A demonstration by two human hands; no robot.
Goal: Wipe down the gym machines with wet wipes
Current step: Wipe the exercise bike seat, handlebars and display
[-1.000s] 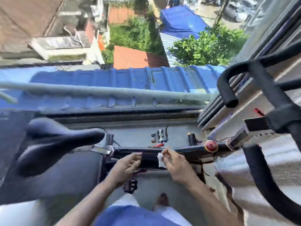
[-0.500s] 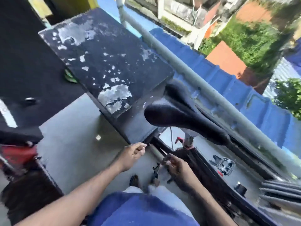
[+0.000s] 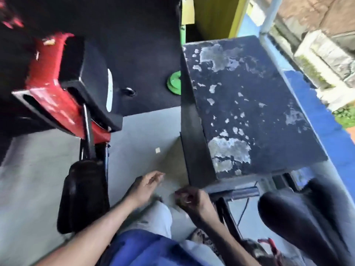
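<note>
A small open-air gym on a raised terrace. Beyond the left hand (image 3: 143, 187), a red-and-black machine (image 3: 55, 96) with a padded seat (image 3: 84, 196); right of the right hand (image 3: 194, 198), a black saddle (image 3: 299, 214); ahead, a peeling black platform (image 3: 249, 104) (rooftops past the railing (image 3: 269, 18)).

View: swinging leftward off the bike frame and street, now taking in the peeling black platform (image 3: 249, 112), a red-and-black machine (image 3: 57, 93) and the grey floor (image 3: 38, 169). Black saddle (image 3: 299, 214): sliding to the lower right edge. Right hand (image 3: 194, 200): coming off the frame, curling over the floor, wipe no longer discernible; left hand (image 3: 146, 187): hanging loosely beside it.
</note>
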